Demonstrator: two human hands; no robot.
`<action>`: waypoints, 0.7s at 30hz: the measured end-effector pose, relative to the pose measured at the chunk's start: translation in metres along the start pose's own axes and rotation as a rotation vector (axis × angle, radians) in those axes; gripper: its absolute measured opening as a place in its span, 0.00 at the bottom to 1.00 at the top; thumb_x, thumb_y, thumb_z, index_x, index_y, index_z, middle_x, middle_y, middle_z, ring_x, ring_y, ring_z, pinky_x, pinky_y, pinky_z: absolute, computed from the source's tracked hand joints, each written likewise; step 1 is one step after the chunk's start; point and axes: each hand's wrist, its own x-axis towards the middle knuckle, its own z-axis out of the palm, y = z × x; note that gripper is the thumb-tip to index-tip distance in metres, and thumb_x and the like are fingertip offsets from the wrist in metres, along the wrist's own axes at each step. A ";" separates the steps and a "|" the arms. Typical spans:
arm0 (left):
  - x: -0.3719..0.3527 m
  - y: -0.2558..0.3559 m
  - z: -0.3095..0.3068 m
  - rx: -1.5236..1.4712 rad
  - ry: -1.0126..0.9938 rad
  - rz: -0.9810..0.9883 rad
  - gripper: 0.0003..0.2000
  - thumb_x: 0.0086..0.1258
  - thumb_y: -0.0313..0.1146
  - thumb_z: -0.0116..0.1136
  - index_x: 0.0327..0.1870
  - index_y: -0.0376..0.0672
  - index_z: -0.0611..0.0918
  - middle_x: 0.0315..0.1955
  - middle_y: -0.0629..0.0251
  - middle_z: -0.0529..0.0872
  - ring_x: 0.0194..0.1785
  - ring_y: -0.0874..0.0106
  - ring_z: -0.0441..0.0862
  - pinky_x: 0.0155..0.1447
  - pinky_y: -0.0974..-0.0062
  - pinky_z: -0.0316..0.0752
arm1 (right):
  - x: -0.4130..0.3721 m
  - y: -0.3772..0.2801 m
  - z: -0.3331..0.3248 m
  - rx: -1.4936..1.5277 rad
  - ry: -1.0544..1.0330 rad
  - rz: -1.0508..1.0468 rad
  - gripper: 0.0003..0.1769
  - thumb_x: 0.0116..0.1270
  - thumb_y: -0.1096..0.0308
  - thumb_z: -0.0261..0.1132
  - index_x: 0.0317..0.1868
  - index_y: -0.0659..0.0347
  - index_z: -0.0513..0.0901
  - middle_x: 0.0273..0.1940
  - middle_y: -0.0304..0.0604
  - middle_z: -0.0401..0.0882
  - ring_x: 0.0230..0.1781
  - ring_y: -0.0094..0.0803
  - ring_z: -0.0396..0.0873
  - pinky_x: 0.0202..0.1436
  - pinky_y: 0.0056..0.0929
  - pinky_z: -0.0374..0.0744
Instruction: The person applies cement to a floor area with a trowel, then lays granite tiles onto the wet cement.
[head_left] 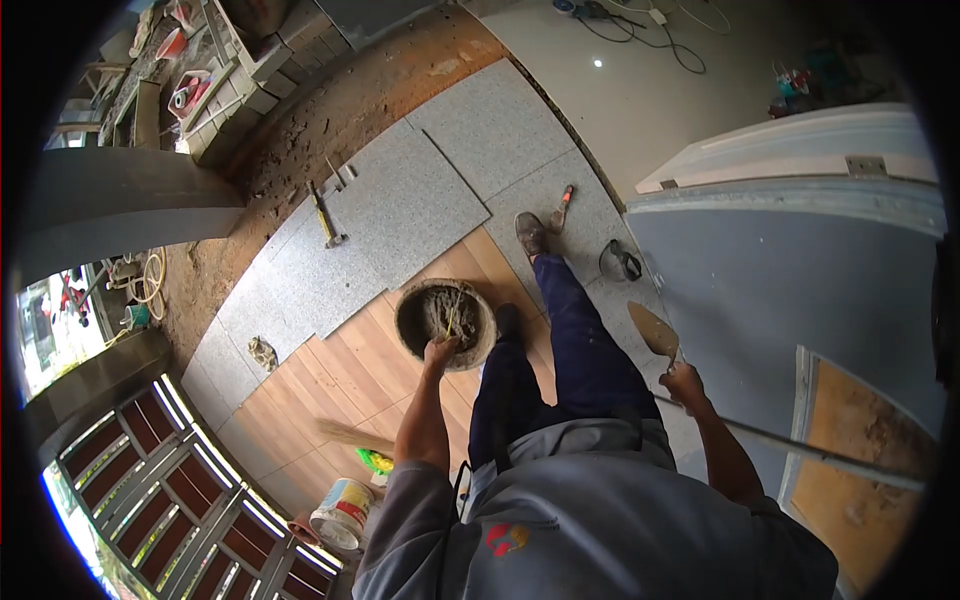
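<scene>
My left hand (pixel 440 352) is closed at the near side of a round dark bucket (pixel 404 330), around what looks like its thin yellowish handle (pixel 452 312). Grey wet mortar (pixel 437 305) fills part of the bucket. In my right hand (pixel 683 385) is a pointing trowel (pixel 653 330), gripped by its handle, with its tan-coated blade facing away from me. The bucket is beside my feet, over the wood-look floor tiles (pixel 350 365).
Grey speckled tiles (pixel 420 200) carry a hammer (pixel 325 222), a red-handled tool (pixel 563 208), a black-handled suction cup (pixel 622 262) and a crumpled rag (pixel 262 353). Bare soil (pixel 300 150) borders them. A grey door (pixel 780 270) stands right; a white paint bucket (pixel 342 513) and slatted gate (pixel 180 490) are left.
</scene>
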 end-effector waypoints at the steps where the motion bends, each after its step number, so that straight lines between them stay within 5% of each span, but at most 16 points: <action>1: -0.001 0.007 0.002 0.045 0.004 -0.030 0.20 0.63 0.47 0.65 0.41 0.35 0.88 0.27 0.58 0.87 0.33 0.66 0.84 0.39 0.65 0.76 | 0.012 -0.010 -0.008 -0.008 -0.014 0.007 0.09 0.57 0.67 0.66 0.28 0.62 0.76 0.18 0.40 0.74 0.16 0.32 0.75 0.22 0.38 0.74; 5: -0.002 0.035 0.006 0.072 -0.024 -0.128 0.16 0.65 0.43 0.62 0.40 0.37 0.87 0.26 0.61 0.85 0.31 0.70 0.82 0.36 0.68 0.74 | 0.058 -0.048 -0.045 -0.183 -0.110 0.075 0.09 0.57 0.67 0.67 0.28 0.63 0.77 0.18 0.42 0.76 0.17 0.33 0.78 0.25 0.38 0.77; 9: 0.017 0.056 0.003 -0.193 -0.158 -0.211 0.08 0.68 0.39 0.64 0.33 0.45 0.86 0.24 0.76 0.79 0.28 0.81 0.75 0.31 0.76 0.69 | 0.107 -0.041 -0.064 -0.254 -0.114 0.027 0.13 0.55 0.62 0.67 0.31 0.66 0.83 0.26 0.55 0.84 0.30 0.50 0.86 0.39 0.47 0.82; 11: 0.021 0.103 0.007 -0.039 -0.114 -0.288 0.09 0.69 0.38 0.61 0.33 0.44 0.84 0.20 0.73 0.77 0.27 0.79 0.75 0.30 0.72 0.70 | 0.122 -0.032 -0.074 -0.272 -0.101 0.044 0.14 0.55 0.62 0.68 0.32 0.67 0.83 0.27 0.56 0.84 0.33 0.53 0.87 0.41 0.49 0.81; 15: 0.033 0.150 -0.008 0.340 -0.215 -0.142 0.09 0.68 0.39 0.58 0.36 0.44 0.83 0.27 0.57 0.81 0.32 0.65 0.82 0.35 0.63 0.76 | 0.138 -0.006 -0.085 -0.251 -0.163 0.054 0.13 0.55 0.62 0.68 0.29 0.66 0.80 0.25 0.53 0.82 0.27 0.48 0.85 0.36 0.48 0.80; 19: 0.040 0.222 -0.030 0.917 -0.231 0.649 0.17 0.49 0.27 0.68 0.42 0.45 0.82 0.29 0.57 0.80 0.34 0.57 0.84 0.36 0.61 0.77 | 0.126 -0.024 -0.107 -0.147 -0.272 0.240 0.12 0.58 0.65 0.70 0.27 0.65 0.78 0.23 0.48 0.80 0.19 0.38 0.81 0.27 0.42 0.79; 21: 0.023 0.302 -0.039 0.722 -0.245 0.827 0.20 0.54 0.20 0.60 0.51 0.39 0.80 0.27 0.57 0.78 0.32 0.57 0.78 0.35 0.62 0.72 | 0.123 -0.035 -0.110 -0.092 -0.301 0.272 0.11 0.60 0.67 0.70 0.28 0.65 0.78 0.22 0.46 0.79 0.17 0.35 0.80 0.24 0.39 0.78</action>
